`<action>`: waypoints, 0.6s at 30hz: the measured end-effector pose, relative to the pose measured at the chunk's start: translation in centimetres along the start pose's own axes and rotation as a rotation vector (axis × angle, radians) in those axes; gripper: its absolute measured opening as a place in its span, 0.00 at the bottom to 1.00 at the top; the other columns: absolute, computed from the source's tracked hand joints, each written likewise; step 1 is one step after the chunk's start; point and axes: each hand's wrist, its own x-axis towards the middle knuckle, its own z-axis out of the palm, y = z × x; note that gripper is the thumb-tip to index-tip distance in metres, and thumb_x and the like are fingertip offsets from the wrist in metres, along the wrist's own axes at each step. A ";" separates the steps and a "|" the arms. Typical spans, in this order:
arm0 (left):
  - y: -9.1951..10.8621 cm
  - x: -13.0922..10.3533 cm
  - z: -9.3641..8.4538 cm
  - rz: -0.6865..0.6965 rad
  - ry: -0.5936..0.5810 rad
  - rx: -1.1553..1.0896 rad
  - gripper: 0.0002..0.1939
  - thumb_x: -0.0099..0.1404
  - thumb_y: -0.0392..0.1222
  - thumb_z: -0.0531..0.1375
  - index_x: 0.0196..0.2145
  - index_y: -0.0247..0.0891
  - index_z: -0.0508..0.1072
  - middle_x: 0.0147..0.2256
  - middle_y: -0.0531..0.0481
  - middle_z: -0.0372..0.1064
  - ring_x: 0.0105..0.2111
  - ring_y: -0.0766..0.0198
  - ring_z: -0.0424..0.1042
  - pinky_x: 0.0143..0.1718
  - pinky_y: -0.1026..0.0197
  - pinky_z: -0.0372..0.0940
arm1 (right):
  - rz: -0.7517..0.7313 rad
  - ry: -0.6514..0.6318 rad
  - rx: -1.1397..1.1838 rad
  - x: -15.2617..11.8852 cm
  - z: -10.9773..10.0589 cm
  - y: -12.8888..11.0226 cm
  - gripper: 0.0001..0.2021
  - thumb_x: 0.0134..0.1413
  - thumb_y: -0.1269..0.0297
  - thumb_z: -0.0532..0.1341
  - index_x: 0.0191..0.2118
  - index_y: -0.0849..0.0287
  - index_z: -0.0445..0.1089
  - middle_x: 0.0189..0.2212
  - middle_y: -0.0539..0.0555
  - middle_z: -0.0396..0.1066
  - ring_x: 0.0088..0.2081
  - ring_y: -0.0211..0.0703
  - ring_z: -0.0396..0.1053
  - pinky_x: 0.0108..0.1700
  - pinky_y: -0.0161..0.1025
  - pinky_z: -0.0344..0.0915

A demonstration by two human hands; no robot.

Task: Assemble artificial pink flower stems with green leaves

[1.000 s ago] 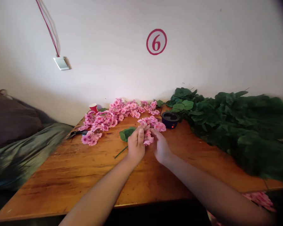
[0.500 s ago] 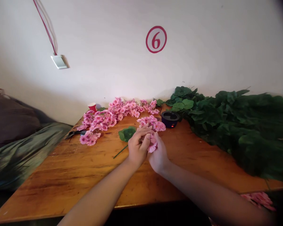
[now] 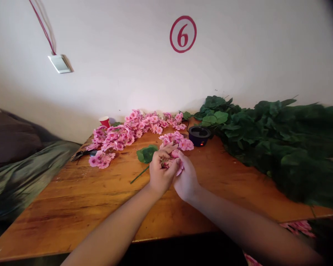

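Over the middle of the table, my left hand (image 3: 162, 170) and my right hand (image 3: 186, 177) meet around a pink artificial flower (image 3: 180, 168). The left fingers curl over the petals, and a bit of green stem shows between finger and thumb. From the other side my right hand cups the bloom, its fingers partly hidden behind it. Just left of my hands lies a green leaf (image 3: 147, 153) with a bare green stem (image 3: 139, 174). Beyond my fingertips rests a cluster of pink flowers (image 3: 180, 140).
A dark pot (image 3: 199, 136) with a lit red light stands behind my hands. Pink flowers (image 3: 138, 125) line the back left, near a red cup (image 3: 104, 121) and a dark tool (image 3: 81, 153). Green leaves (image 3: 261, 136) fill the right side of the wooden table (image 3: 100, 207).
My hands stay together on the pink flower, with the left fingers slightly more parted so that green stem shows. The whole view has shifted a little.
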 end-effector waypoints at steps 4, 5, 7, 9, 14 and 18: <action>0.3 0.9 -0.7 0.127 -0.097 0.106 0.05 0.63 0.38 0.64 0.35 0.40 0.69 0.48 0.43 0.75 0.54 0.54 0.72 0.62 0.38 0.59 | 0.027 0.069 0.027 0.2 -0.3 0.0 0.05 0.53 0.59 0.64 0.35 0.53 0.72 0.36 0.47 0.74 0.44 0.38 0.72 0.54 0.37 0.67; 0.3 1.1 -0.9 0.153 -0.112 0.124 0.05 0.63 0.37 0.64 0.36 0.40 0.70 0.48 0.43 0.75 0.53 0.54 0.72 0.60 0.39 0.61 | 0.035 0.078 0.029 0.1 -0.3 0.0 0.06 0.54 0.59 0.63 0.36 0.53 0.72 0.36 0.47 0.74 0.44 0.38 0.72 0.54 0.37 0.67; 0.4 1.3 -1.1 0.186 -0.125 0.148 0.06 0.62 0.36 0.64 0.38 0.40 0.72 0.49 0.43 0.74 0.53 0.54 0.72 0.58 0.41 0.63 | 0.045 0.075 0.015 0.1 -0.3 0.0 0.08 0.54 0.58 0.62 0.38 0.53 0.73 0.38 0.48 0.75 0.46 0.40 0.72 0.55 0.39 0.67; 0.4 1.4 -1.2 0.211 -0.131 0.162 0.09 0.61 0.36 0.65 0.40 0.40 0.72 0.50 0.43 0.74 0.53 0.54 0.72 0.58 0.43 0.64 | 0.047 0.044 -0.008 0.0 -0.2 -0.1 0.10 0.55 0.57 0.61 0.40 0.53 0.73 0.41 0.50 0.75 0.48 0.42 0.71 0.57 0.42 0.66; 0.2 1.1 -0.8 0.188 -0.103 0.116 0.16 0.58 0.36 0.66 0.43 0.41 0.67 0.50 0.42 0.73 0.54 0.54 0.71 0.57 0.43 0.64 | 0.019 0.036 -0.026 -0.2 0.0 -0.1 0.12 0.53 0.56 0.63 0.41 0.54 0.74 0.43 0.51 0.76 0.50 0.43 0.72 0.59 0.41 0.65; 0.3 1.0 -1.0 0.140 -0.118 0.153 0.13 0.59 0.38 0.65 0.40 0.41 0.65 0.50 0.41 0.72 0.53 0.54 0.71 0.56 0.45 0.66 | 0.041 0.071 -0.021 -0.3 0.0 -0.3 0.10 0.53 0.57 0.64 0.41 0.54 0.73 0.41 0.51 0.76 0.49 0.44 0.72 0.58 0.42 0.65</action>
